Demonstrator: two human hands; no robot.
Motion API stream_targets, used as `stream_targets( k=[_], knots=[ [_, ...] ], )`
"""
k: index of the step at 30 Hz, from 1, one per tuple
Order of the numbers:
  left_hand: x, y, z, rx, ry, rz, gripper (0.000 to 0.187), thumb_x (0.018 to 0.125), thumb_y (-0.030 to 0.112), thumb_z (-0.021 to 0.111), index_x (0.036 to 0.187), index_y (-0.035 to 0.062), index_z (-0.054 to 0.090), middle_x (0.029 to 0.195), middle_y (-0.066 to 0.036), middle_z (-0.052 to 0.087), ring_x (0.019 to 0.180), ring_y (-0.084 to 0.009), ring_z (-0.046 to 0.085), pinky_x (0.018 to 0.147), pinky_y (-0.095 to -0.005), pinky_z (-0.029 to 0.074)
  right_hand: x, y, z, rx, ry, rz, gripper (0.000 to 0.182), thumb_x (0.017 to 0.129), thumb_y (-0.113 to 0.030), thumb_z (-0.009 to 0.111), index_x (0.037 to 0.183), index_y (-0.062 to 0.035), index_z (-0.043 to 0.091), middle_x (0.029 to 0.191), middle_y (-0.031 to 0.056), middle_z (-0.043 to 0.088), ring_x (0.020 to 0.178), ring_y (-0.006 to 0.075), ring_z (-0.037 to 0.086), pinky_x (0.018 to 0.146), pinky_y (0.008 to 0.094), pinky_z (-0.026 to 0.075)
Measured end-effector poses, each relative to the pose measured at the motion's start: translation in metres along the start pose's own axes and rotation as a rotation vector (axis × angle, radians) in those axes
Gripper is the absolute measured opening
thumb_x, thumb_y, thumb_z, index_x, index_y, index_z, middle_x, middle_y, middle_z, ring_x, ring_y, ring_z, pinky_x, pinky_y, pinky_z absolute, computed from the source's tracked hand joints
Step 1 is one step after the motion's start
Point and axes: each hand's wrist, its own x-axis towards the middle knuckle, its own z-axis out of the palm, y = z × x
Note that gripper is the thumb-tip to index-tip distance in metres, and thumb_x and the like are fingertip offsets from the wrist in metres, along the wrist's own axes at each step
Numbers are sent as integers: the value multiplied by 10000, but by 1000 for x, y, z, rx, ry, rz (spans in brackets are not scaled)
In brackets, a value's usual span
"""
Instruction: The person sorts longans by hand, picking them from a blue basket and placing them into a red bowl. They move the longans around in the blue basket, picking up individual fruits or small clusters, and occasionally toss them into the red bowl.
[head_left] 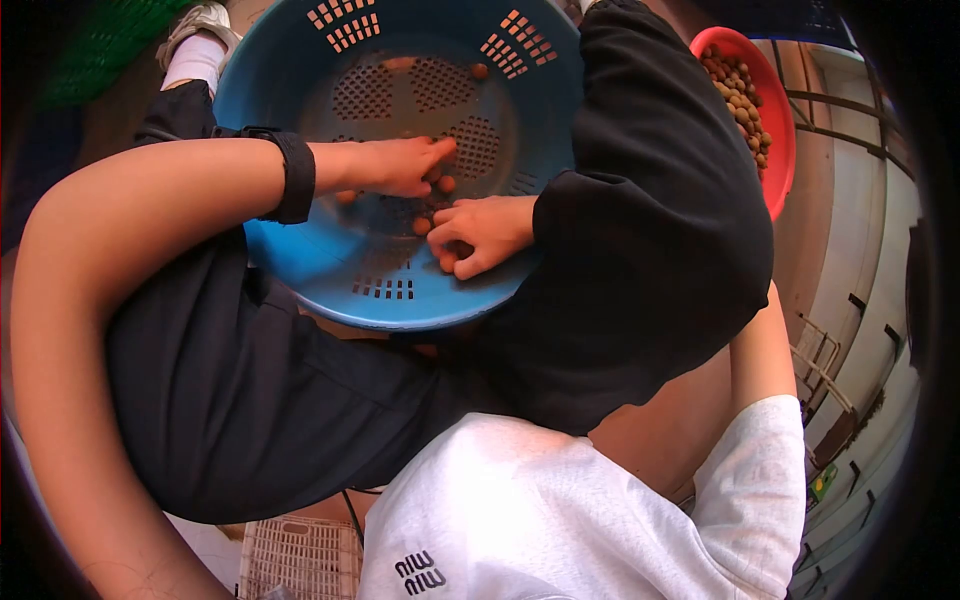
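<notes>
Inside the big blue perforated basket (400, 318), several small round brown items (422, 226) lie on the bottom. My left hand (412, 166) reaches in from the left, its fingers drawn together low over the basket floor; what they hold is hidden, and a round item rests just beside the fingertips. Lower right of it, my right hand (485, 235) is curled, thumb and fingers closing on one round brown item (447, 262) near the basket floor. The two hands are close together but apart.
A red basin (783, 150) with several similar round items stands at the upper right, beyond my black-trousered knee. My legs surround the near side of the blue basket. A pale plastic crate (300, 560) is at the bottom left, and a metal rack is at the right.
</notes>
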Motion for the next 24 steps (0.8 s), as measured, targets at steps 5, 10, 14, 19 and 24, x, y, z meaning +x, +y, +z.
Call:
stream_targets(
  k=[5,10,14,19,24],
  knots=[
    [2,-2,-1,155,-186,66,484,729,95,598,1173,115,407,1081,-200,444,929,-382,548,807,-445,443,2,-2,8,-18,24,-47,248,724,-335,538,826,-110,556,920,103,488,937,299,468,788,422,397],
    [3,-9,10,274,-268,159,477,707,81,612,1149,126,438,1067,-214,438,899,-372,565,779,-439,460,1,-4,5,17,-65,18,261,717,-345,534,766,-92,574,834,116,527,855,281,524,727,400,427],
    [-7,1,13,370,-106,233,488,713,105,612,1164,114,427,1057,-209,446,839,-382,589,718,-441,486,-10,-9,-2,-98,-80,150,262,714,-347,536,786,-105,604,745,99,588,720,272,585,630,388,455],
    [-8,5,10,391,-124,252,526,694,75,629,1167,108,400,1062,-190,449,888,-362,575,753,-416,477,-17,-11,1,-207,23,229,249,743,-353,549,833,-131,616,722,77,619,689,271,613,590,385,471],
    [-3,7,9,439,-301,267,536,729,107,604,1214,164,384,1038,-193,476,894,-362,580,718,-433,488,-26,-14,1,-415,84,241,266,774,-375,554,907,-146,573,724,57,622,672,270,616,563,375,476]
  ],
)
